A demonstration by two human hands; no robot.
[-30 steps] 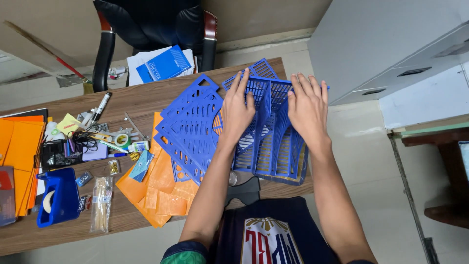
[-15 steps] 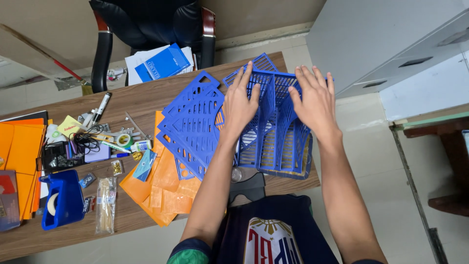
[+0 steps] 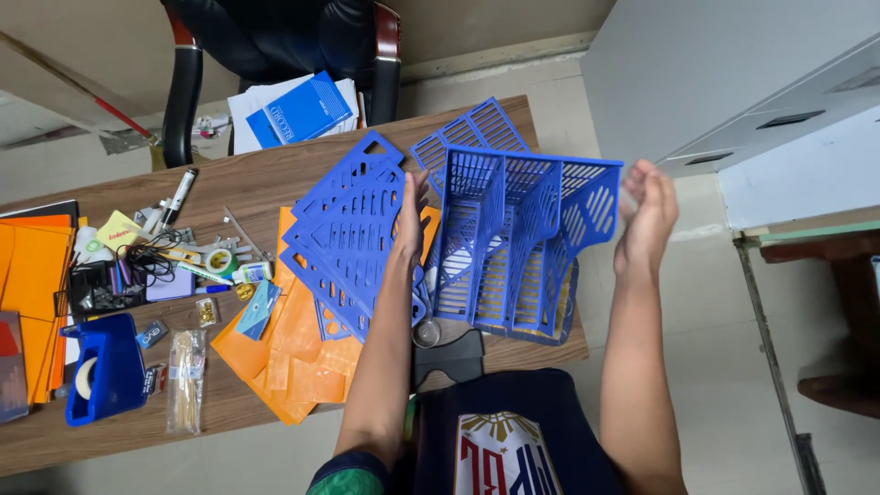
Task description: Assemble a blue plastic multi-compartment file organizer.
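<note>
Both hands, left (image 3: 410, 220), right (image 3: 646, 215), flat-open against blue rack (image 3: 522, 243); cluttered wooden desk (image 3: 266, 188), black chair (image 3: 275, 37)

We're looking down on a brown wooden surface (image 3: 275, 188). Loose blue slotted panels (image 3: 353, 234) lie mid-surface over orange panels (image 3: 293, 357) reaching the near edge. At the left edge we see orange sheets (image 3: 32, 275) and a blue tape dispenser (image 3: 105, 367). Markers, tape and small clutter (image 3: 174, 247) sit between them.

The file rack (image 3: 513, 243) is smooth blue plastic (slatted, slightly glossy); the table (image 3: 275, 183) is matt brown wood.
</note>
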